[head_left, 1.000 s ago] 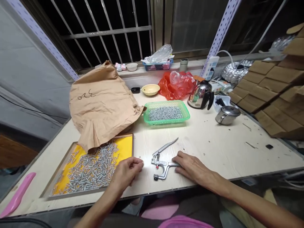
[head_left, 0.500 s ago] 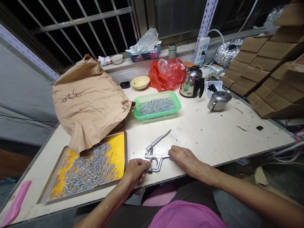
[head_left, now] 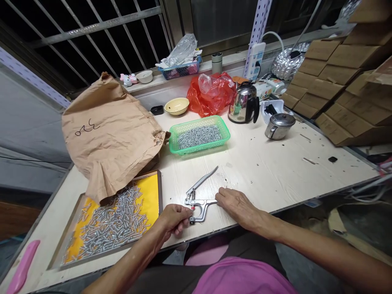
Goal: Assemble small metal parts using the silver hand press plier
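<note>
Silver snap-fastener pliers [head_left: 204,203] lie near the table's front edge, their upper handle raised and a spring showing by the pivot. My right hand [head_left: 237,204] is closed around the end of the lower handle. At the jaw, beside a small red part, my left hand [head_left: 176,218] has its thumb and forefinger pinched together; whatever is between them is too small to make out. To the left, a tray [head_left: 159,192] with a yellow lining holds many small metal springs [head_left: 118,220]. Behind the pliers stands a green plastic basket [head_left: 226,132] filled with similar small metal pieces [head_left: 200,136].
A brown paper bag [head_left: 110,130] leans over the tray's back edge. Further back are a cream bowl [head_left: 177,106], a red plastic bag [head_left: 211,96], a kettle [head_left: 243,104] and a lidded metal pot [head_left: 280,126]. Cardboard boxes [head_left: 346,85] are stacked at right; a pink handle [head_left: 23,267] lies at left.
The view has shifted slightly, so things on the table sit a little further left. Both hands keep nearly the same pose at the pliers.
</note>
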`<state>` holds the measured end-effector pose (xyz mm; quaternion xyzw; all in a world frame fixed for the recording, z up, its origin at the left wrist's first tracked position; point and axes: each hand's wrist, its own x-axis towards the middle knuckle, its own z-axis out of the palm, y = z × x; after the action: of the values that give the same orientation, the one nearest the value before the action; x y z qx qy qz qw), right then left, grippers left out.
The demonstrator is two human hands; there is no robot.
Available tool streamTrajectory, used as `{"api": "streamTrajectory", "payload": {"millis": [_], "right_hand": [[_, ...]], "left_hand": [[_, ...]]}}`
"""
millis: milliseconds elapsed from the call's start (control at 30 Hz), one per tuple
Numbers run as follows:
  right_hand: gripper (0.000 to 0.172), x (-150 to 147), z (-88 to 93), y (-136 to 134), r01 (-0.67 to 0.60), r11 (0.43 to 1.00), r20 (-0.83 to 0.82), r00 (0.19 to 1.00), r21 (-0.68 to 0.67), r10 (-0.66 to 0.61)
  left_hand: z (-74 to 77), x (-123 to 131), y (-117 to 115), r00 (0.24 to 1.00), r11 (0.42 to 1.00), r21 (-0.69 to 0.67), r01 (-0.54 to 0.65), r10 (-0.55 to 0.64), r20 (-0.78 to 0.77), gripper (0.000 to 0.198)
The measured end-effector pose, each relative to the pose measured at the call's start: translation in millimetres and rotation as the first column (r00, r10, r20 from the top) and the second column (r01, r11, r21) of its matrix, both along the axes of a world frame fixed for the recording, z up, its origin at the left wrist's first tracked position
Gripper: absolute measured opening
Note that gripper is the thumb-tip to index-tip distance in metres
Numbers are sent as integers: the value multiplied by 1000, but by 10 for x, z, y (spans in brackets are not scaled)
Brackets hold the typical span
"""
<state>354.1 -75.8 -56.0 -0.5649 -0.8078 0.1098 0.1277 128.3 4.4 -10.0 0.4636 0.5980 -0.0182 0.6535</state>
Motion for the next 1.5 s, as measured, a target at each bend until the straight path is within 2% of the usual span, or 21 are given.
{"api": "streamTrajectory", "payload": {"millis": [300,500,667,733,833,867,933,1033,1133,1233,1300,1333,1367,1400,1467,1500], "right_hand": [[18,0,42,-17,-3,1000,-10,1000,6,3],[17,-31,51,-42,16,1000,-18,1000,-17,-17],[7,9,287,24,32,996,-42,998,-86,-36],[33,71,389,124,32,995,-37,999,-93,-35],[89,177,432,330,-7,995,2,1000,-102,7],[99,205,418,399,-41,992,11,999,-122,42],[106,236,375,515,-106,980,15,994,-166,110],[106,223,355,609,-137,976,14,990,-167,141],[98,166,436,613,-115,984,52,991,-139,123],[74,121,544,569,-108,987,81,990,-118,118],[57,108,583,535,-111,987,78,990,-113,120],[50,105,590,520,-107,988,73,991,-115,116],[44,102,590,507,-100,988,69,992,-117,108],[41,98,586,497,-90,989,66,993,-119,98],[37,84,572,483,-74,989,71,994,-125,83],[37,75,566,478,-70,990,77,994,-126,80]], "left_hand": [[-110,-38,-44,988,985,-85,-150,153,27,48],[-74,-10,-112,993,993,-17,-115,116,14,47],[39,38,-104,997,997,-13,-76,75,-11,44],[64,47,-99,998,998,-17,-58,58,-15,44],[59,45,-94,999,998,-16,-53,52,-15,48],[51,43,-94,998,998,-16,-54,54,-13,49],[38,39,-96,998,998,-16,-59,58,-15,51],[34,42,-104,998,998,-13,-63,63,-19,52],[28,43,-107,998,998,-14,-53,53,-17,50],[14,19,-112,999,1000,-9,-15,15,-45,49],[27,1,-130,992,996,72,47,-38,-117,46],[45,0,-146,983,980,173,100,-70,-171,44],[70,8,-166,967,936,310,169,-97,-234,40],[98,30,-187,949,853,459,249,-119,-293,36],[144,115,-226,907,598,692,406,-171,-385,26],[153,177,-236,886,467,754,462,-205,-416,23]]}}
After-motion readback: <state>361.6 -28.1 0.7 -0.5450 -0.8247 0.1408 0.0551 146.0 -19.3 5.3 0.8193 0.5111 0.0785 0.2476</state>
